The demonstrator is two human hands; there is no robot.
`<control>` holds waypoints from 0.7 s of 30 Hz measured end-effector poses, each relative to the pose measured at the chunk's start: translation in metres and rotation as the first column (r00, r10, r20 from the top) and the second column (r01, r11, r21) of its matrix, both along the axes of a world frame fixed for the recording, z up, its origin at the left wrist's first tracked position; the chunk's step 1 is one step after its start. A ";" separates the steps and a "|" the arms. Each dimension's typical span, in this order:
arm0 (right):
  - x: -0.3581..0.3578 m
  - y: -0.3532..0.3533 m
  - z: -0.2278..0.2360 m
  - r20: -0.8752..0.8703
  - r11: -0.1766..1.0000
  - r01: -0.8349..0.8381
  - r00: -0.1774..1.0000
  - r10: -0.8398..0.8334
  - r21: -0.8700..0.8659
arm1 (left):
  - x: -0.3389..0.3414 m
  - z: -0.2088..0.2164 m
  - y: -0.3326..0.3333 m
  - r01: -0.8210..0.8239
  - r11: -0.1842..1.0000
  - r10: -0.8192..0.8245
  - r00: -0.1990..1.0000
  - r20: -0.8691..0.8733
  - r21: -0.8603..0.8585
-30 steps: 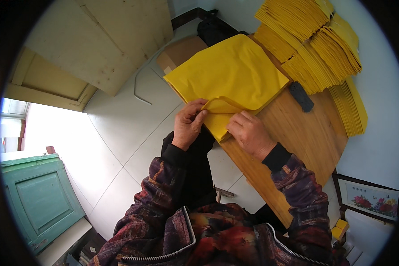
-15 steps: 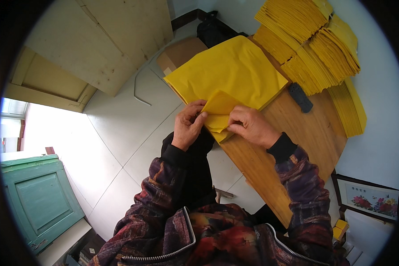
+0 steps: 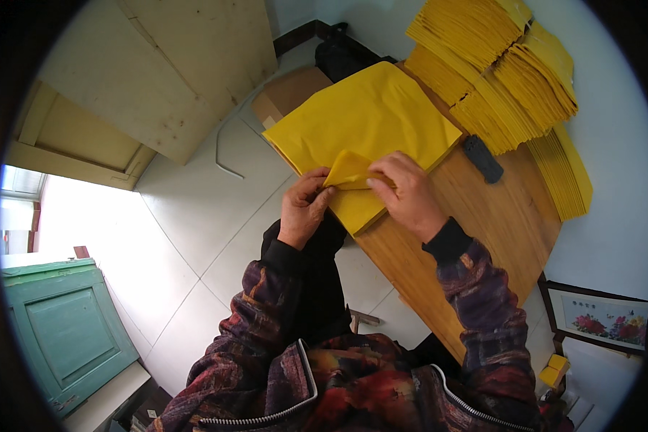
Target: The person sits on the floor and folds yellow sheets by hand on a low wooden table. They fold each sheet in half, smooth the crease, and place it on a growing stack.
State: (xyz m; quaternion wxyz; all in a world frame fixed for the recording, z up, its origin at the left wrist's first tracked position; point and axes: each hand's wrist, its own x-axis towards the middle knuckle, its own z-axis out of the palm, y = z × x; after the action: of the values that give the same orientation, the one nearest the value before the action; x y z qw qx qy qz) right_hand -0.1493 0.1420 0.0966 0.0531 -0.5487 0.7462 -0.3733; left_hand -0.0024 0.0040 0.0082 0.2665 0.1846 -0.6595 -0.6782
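Note:
On the near left part of the table lies a pile of large yellow paper-like sheets (image 3: 371, 108). A folded yellow sheet (image 3: 348, 167) is held up over the pile's near corner. My left hand (image 3: 304, 209) pinches its left end between thumb and fingers. Closed on the right part of its fold is my right hand (image 3: 410, 193), thumb and fingertips pressed together. The sheet's folded edge runs between the two hands, with a pointed flap standing above it. Both hands stay just above the pile.
High bundles of folded yellow sheets (image 3: 475, 43) stand at the table's far right. A dark grey block-like object (image 3: 484, 158) lies beside them on the wooden table (image 3: 453, 252). A cardboard box (image 3: 288, 93) is behind the pile. A framed flower picture (image 3: 601, 320) leans at right.
My right hand has moved slightly up, and the sheet's lower flap, loose before, is now turned up along the fold. My left hand stays nearly in place.

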 end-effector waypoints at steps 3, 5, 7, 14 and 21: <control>0.012 0.020 -0.001 -0.198 0.999 0.034 0.980 -0.031 0.008 | 0.001 -0.002 0.000 -0.035 0.999 0.035 0.999 0.032 -0.010; 0.021 0.033 -0.005 -0.257 0.985 -0.099 0.957 0.132 0.140 | 0.000 -0.003 0.001 -0.048 0.998 0.048 0.999 0.019 0.044; 0.024 0.034 -0.012 -0.332 0.970 -0.117 0.925 0.184 0.211 | -0.002 -0.003 0.002 -0.056 0.997 0.057 0.998 -0.004 0.054; 0.015 0.029 -0.023 -0.311 0.961 -0.175 0.920 0.237 0.216 | -0.001 -0.002 0.001 -0.065 0.998 0.065 0.998 0.021 0.018; 0.010 0.019 -0.017 -0.062 0.950 -0.196 0.974 0.217 0.244 | -0.002 -0.002 0.001 -0.064 0.998 0.064 0.998 0.006 0.010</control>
State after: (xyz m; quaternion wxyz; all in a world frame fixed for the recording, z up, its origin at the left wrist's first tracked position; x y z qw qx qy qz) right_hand -0.1395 0.1609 0.0792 0.1241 -0.6294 0.7254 -0.2496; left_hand -0.0039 0.0049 0.0063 0.2850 0.2090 -0.6505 -0.6723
